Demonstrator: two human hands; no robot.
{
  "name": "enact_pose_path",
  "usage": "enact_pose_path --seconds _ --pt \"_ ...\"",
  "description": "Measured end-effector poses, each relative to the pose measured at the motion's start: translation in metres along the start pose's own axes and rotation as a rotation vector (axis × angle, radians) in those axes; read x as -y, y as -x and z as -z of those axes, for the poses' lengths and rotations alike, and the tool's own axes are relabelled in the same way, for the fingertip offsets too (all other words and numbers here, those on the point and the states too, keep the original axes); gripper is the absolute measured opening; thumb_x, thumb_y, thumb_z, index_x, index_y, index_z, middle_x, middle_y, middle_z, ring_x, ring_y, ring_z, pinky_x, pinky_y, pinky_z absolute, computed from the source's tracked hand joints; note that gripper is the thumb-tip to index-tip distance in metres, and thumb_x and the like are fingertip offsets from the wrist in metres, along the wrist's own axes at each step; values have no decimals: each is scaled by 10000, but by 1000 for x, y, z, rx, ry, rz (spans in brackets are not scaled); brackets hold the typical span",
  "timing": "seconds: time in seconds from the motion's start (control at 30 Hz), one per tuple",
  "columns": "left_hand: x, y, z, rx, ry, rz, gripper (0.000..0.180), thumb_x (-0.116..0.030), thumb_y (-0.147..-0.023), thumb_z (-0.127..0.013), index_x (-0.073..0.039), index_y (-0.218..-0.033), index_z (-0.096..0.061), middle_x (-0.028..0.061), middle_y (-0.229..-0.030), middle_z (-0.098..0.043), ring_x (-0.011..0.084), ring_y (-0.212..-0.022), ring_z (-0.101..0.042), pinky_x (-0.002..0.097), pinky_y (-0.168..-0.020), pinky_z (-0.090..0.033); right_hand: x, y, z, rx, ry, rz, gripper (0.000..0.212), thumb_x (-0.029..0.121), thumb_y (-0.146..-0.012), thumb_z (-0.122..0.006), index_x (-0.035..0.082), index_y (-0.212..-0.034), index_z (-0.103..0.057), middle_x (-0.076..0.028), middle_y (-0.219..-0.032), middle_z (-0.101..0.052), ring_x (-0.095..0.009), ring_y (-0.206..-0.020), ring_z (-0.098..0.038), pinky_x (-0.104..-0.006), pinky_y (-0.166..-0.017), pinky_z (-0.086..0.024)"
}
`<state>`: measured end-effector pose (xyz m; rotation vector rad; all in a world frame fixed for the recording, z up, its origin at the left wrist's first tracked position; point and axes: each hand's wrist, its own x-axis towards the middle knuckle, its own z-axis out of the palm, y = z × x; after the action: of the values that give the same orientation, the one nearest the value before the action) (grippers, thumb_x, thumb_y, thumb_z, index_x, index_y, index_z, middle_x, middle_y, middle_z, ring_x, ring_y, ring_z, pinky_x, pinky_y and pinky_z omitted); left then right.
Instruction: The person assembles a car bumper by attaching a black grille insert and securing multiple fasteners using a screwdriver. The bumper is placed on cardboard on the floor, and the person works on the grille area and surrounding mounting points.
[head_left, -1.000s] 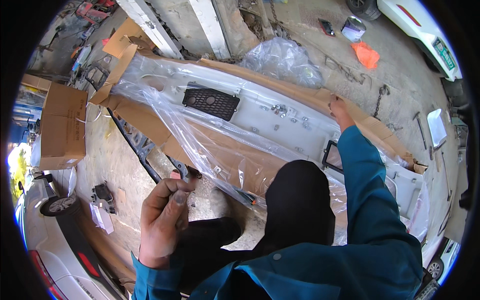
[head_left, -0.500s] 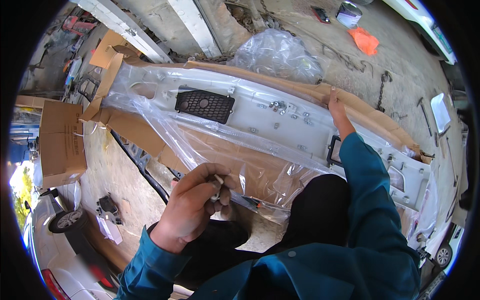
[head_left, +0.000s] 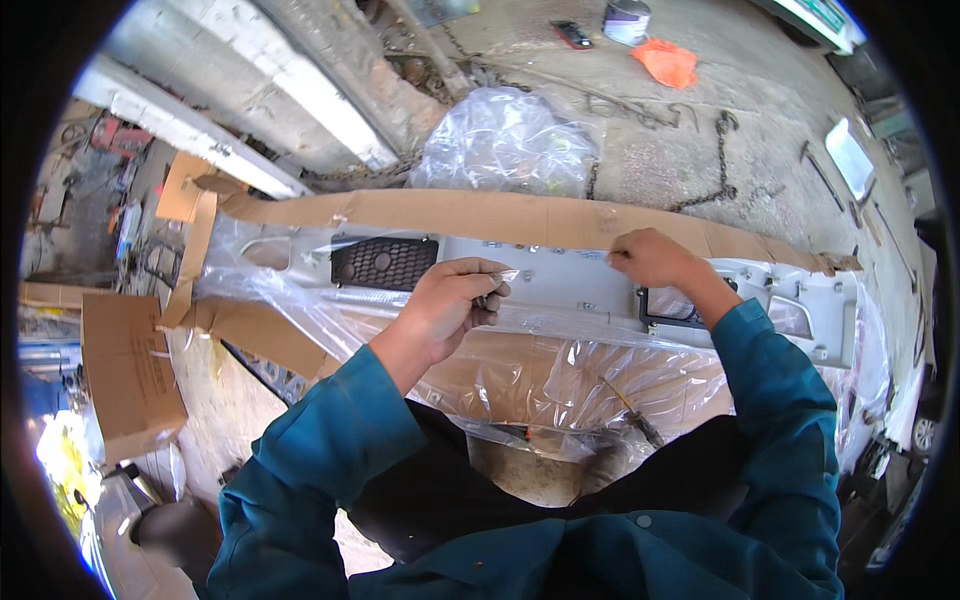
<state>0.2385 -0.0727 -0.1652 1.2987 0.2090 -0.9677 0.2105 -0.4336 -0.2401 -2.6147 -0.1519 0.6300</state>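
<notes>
My left hand (head_left: 450,305) is closed, with a small shiny metal piece (head_left: 510,275) showing at the fingertips and darker small parts under the fingers. Just beyond it lies a long light-grey panel (head_left: 560,293), perhaps a vehicle part, resting in opened cardboard and clear plastic film. Small metal clips (head_left: 587,306) dot its surface. A black honeycomb mesh insert (head_left: 385,262) is set in its left half. My right hand (head_left: 660,262) hovers over the panel's far side by the cardboard flap (head_left: 560,215), its fingers curled together; anything between them is hidden.
Clear film (head_left: 510,375) covers the near cardboard, with a screwdriver (head_left: 640,420) lying on it near my knees. Beyond the panel are crumpled plastic (head_left: 505,145), a chain (head_left: 722,160), an orange bag (head_left: 665,63) and a tin (head_left: 627,22). A cardboard box (head_left: 130,370) stands left.
My left hand has moved forward over the panel with the small metal parts. The right hand has left the cardboard's far edge and curled its fingers. The far flap now folds over the panel's edge.
</notes>
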Motion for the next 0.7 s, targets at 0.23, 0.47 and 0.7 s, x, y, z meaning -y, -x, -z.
enact_pose_path --seconds 0.23,0.47,0.7 --pt "40 -56 -31 200 -501 101 221 -83 -1042 -672 -2 -1242 -721 53 -966 -723 130 -765 -668 306 -666 -570 55 21 -56 142 -1236 -79 438 325 -1089 -666 -20 -1357 -684 -122 -1082 -751 -219 -992 -765 -355 -793 -661" --pt "95 -81 2 244 -696 307 166 -92 -1044 -664 14 -1171 -672 114 -970 -738 182 -734 -697 334 -662 -600 47 22 -120 602 -989 -12 284 69 -1018 -681 -73 -1259 -733 -157 -1159 -773 -236 -887 -803 -340 -806 -667" --pt "111 -130 58 135 -63 252 263 46 -994 -535 89 -1218 -666 191 -1181 -715 314 -1123 -741 432 -1058 -619 31 -11 -146 377 -276 284 248 178 -939 -713 39 -1112 -824 -126 -964 -821 -243 -833 -796 -400 -776 -628"
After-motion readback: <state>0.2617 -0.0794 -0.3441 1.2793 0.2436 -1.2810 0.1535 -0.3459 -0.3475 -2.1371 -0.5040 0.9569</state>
